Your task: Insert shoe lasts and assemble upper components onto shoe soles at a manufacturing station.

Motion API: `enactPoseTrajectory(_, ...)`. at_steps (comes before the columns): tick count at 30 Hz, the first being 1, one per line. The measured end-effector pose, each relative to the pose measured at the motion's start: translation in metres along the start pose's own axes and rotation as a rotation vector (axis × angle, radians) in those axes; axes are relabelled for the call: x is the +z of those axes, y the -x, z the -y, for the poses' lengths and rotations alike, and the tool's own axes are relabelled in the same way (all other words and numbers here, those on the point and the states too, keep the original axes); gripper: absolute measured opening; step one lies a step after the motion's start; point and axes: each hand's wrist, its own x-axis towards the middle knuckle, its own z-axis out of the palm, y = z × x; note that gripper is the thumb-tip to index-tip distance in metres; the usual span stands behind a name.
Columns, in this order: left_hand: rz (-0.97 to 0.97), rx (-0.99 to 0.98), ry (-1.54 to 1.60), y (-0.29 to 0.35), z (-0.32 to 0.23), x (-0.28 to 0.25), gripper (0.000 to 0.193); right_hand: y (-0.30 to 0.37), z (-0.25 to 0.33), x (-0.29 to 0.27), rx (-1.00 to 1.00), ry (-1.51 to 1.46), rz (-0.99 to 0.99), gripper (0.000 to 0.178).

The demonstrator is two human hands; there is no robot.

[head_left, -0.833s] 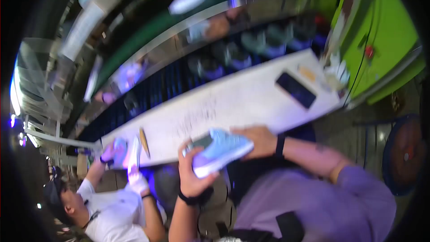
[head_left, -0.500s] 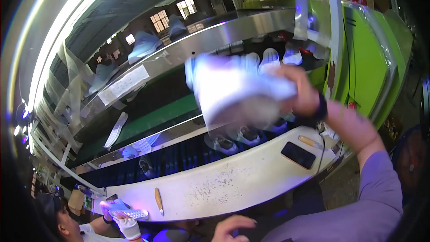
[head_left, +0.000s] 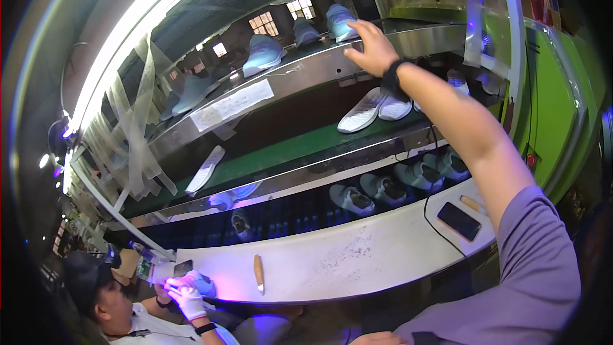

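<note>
My right hand [head_left: 374, 50] reaches up to the top shelf, its fingers stretched out and the thumb apart. Its fingertips meet the edge of a light blue shoe [head_left: 340, 22] standing there; contact is hard to judge, and the hand is not wrapped around it. More bluish shoes, a nearer one [head_left: 264, 55] and a smaller one [head_left: 306, 32], stand to the left on that shelf. Only a sliver of my left hand [head_left: 378, 338] shows at the lower edge, its fingers cut off from view.
Pale soles [head_left: 361, 112] lie on the green belt [head_left: 281, 147]. Below, several grey shoes [head_left: 351, 200] line the roller track. The white bench [head_left: 300, 271] bears a wooden-handled knife [head_left: 258, 273], a phone [head_left: 459, 221] and a cable. At left, a gloved co-worker [head_left: 185, 297] handles a shoe.
My right hand has gone from holding a pale shoe over the middle to reaching, fingers spread, beside a shoe on the top shelf. My left hand has mostly dropped out below. The view has shifted.
</note>
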Motion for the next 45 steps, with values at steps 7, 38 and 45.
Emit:
enactPoseTrajectory(7, 0.233, 0.151, -0.178, -0.049, -0.033, 0.179, 0.028, 0.279, 0.149, -0.065, 0.11, -0.786, 0.573, 0.036)
enactPoseTrajectory(38, 0.576, 0.218, -0.177, -0.138, -0.028, 0.336, 0.016, 0.465, 0.203, -0.231, 0.873, -1.544, 0.919, 0.041)
enactPoseTrajectory(45, 0.611, 0.126, 0.162, -0.126, -0.005, 0.352, 0.029, 0.477, 0.181, -0.236, 0.93, -1.451, 0.918, 0.04)
